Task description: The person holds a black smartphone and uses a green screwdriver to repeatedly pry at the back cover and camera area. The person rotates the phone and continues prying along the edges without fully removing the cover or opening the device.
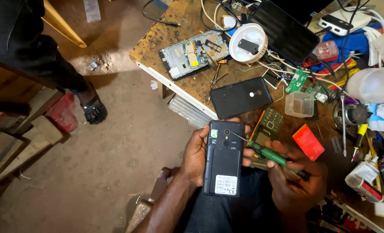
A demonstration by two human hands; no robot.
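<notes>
The left hand (195, 155) holds a black phone (223, 159) upright over the person's lap, its back cover off and its bare rear facing the camera; the fingers wrap around its left edge and thumb side, closed on the body. The right hand (296, 179) has its fingers closed around a green-handled screwdriver (267, 154), whose thin tip rests on the upper part of the phone, just beside the camera lens.

Just beyond the hands stands a worn, stained wooden tabletop (174, 41) with a white-painted edge, crowded with parts. A black back cover (241, 97) lies near its front edge, and a small keypad phone (267, 123) lies just beside it. Farther back rest an opened phone frame with bare circuit boards (195, 54), a round white lamp housing (249, 42) and a dark tablet (284, 30). To the right sit a small clear plastic tub (299, 104), a red box (308, 141), green circuit boards, tangled cables and more screwdrivers.

The floor (114, 142) is bare, dusty concrete. At the left, planks of wood (23, 138) are stacked, and another person's sandalled foot (93, 108) stands near them
</notes>
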